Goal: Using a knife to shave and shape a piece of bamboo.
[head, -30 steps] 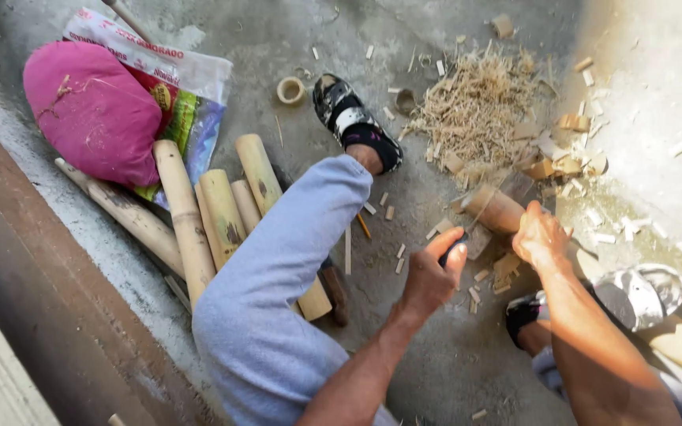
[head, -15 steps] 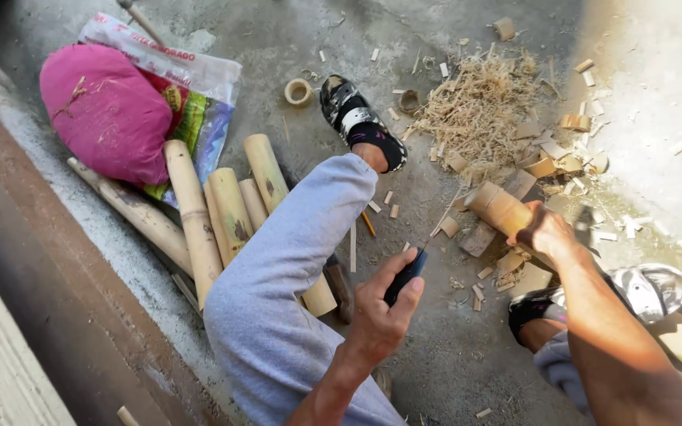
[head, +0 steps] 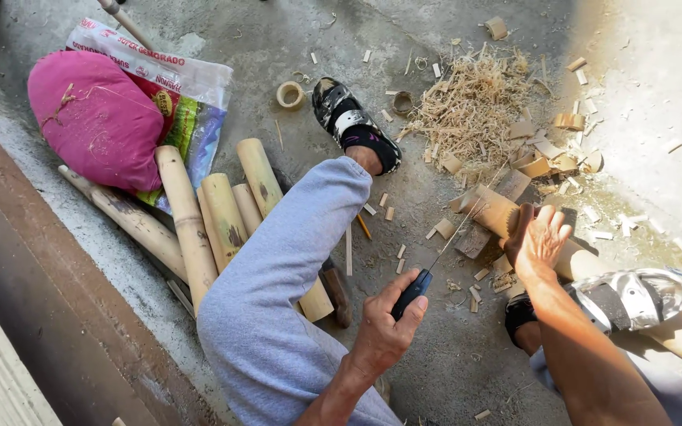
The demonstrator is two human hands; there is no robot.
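On concrete, saw (head: 444, 252) angled toward bamboo (head: 507, 217)

The blade of the saw (head: 436, 264) appeared only as a thin line, its teeth too fine to tell, and its dark handle was mostly wrapped by the left hand (head: 388, 327). The right hand (head: 541, 241) covered part of the bamboo pole (head: 507, 213), whose near end ran beneath the right sandal (head: 633, 296) and was cut off near the right edge. The grey trouser leg (head: 286, 284) hid the near ends of the bamboo pieces (head: 222, 209). The pink cushion (head: 92, 118) concealed much of the printed sack (head: 187, 102). Both forearms left the frame at the bottom edge.
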